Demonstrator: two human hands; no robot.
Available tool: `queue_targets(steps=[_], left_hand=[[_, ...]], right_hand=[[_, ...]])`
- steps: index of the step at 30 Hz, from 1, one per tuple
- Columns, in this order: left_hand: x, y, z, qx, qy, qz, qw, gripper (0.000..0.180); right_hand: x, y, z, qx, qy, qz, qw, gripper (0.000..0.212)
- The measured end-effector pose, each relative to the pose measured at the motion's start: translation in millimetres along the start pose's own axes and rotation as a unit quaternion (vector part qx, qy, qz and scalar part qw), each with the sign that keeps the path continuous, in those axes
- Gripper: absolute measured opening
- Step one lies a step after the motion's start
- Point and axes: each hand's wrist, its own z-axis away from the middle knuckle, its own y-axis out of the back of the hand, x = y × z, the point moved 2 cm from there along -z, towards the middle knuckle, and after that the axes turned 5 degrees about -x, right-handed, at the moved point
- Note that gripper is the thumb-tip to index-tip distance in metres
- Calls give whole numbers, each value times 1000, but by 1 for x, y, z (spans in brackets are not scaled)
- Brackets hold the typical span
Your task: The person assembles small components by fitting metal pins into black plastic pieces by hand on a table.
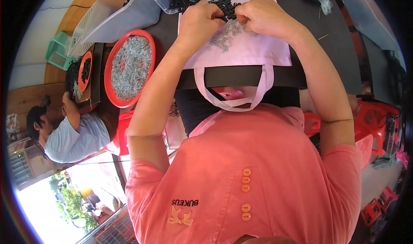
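My left hand [199,24] is closed, its fingertips down among small black tube-like pieces [224,6]. Opposite it, my right hand [266,17] has its fingers curled in a pinch at the right edge of the same pieces. Whatever each hand holds is too small or too hidden to name. Between and below the hands, small clear plastic pieces [226,36] lie scattered on a pale pink cloth tote bag [258,55]. The bag is spread flat on a dark table, and its handles [267,78] hang over the near edge.
A red basin [108,78] full of clear pieces stands left of my left arm. Translucent plastic bins [124,18] and a green basket [58,50] are at the far left. A co-worker [77,134] sits at the left by an orange dish [86,65]. Red stools [374,119] stand at the right.
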Motion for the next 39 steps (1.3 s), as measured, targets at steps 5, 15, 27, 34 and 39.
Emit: queue_targets(steps=[5,15,27,34,39], left_hand=[[-1,1,0,-23,8,-44,999,20],[-1,8,18,-14,-17,-34,999,13],[-17,5,20,32,48,80,995,12],[-15,4,13,68,0,-6,998,12],[-4,-5,9,44,-66,-139,987,14]], right_hand=[[1,-4,-2,23,7,17,1000,9],[-22,-20,1,-2,156,-5,988,6],[-38,-27,4,54,172,75,981,9],[-43,-26,7,57,182,134,972,12],[-45,-38,12,88,198,162,963,8]])
